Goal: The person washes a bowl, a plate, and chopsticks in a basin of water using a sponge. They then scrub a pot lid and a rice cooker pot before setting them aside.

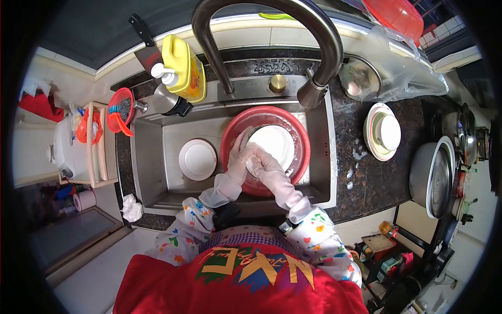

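Both of my hands wear thin, whitish translucent gloves. My left hand (239, 157) is wrapped around the left edge of a white bowl (276, 144), which is over a red basin (301, 172) in the sink. My right hand (266, 166) is closed at the bowl's lower-left edge, close to my left hand. Its fingers are bunched, and I cannot make out what, if anything, is inside them. Water shows in the basin around the bowl. A white plate (197, 159) lies on the sink floor to the left.
The dark faucet (314, 89) arches over the sink (330, 157). Behind stand a yellow detergent bottle (183, 68) and a cleaver (146, 42). Stacked dishes (388, 133) and a metal pot (433, 175) are on the right counter. A white scrubber (132, 208) lies at the left.
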The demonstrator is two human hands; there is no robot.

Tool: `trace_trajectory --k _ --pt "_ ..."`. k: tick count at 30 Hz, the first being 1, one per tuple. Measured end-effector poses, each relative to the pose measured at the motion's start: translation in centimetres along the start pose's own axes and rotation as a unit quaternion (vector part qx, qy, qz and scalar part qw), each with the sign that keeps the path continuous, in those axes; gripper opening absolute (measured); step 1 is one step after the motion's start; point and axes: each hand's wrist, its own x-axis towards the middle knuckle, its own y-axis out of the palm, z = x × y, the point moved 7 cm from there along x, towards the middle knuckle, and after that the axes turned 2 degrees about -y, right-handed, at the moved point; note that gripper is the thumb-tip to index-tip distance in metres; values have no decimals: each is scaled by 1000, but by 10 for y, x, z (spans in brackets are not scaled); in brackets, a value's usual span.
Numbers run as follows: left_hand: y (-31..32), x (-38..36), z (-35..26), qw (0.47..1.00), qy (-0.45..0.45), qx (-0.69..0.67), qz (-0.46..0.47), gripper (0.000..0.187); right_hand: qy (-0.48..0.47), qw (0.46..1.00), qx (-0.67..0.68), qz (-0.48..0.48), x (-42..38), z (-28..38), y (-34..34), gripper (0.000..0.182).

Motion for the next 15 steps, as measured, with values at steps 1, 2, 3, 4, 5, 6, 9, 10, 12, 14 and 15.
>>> trace_trajectory --k 1,2,3,4,5,6,9,10,12,14,15 --pt "4 0 -7 999 32 25 11 63 -25 994 -107 9 -3 9 -1 32" --pt "4 2 -7 999 31 25 12 63 -25 994 -108 8 -8 15 -5 32" --pt "5 4 -12 994 73 83 21 66 -31 980 -195 12 -14 31 -8 30" --pt "7 5 -16 983 115 141 30 70 -36 959 -282 18 -19 39 -11 29" --pt "6 7 -17 983 115 139 29 70 -35 958 -283 18 -22 36 -13 29" --pt "1 9 -20 978 124 169 2 73 -82 986 -123 -78 -28 35 -27 31" --pt "-7 7 -31 971 123 198 -49 78 -11 944 196 -267 -40 -46 -91 26" --pt "-6 6 -36 970 113 204 -64 78 47 931 161 -325 -50 -56 -102 22" --pt "-6 5 -36 970 102 208 -76 79 106 906 264 -313 -52 -62 -91 24" --pt "-5 4 -28 975 97 187 -65 82 189 862 311 -354 -50 -69 -65 30" --pt "-3 1 -24 975 96 187 -64 82 218 909 260 -243 -36 -68 -49 36"
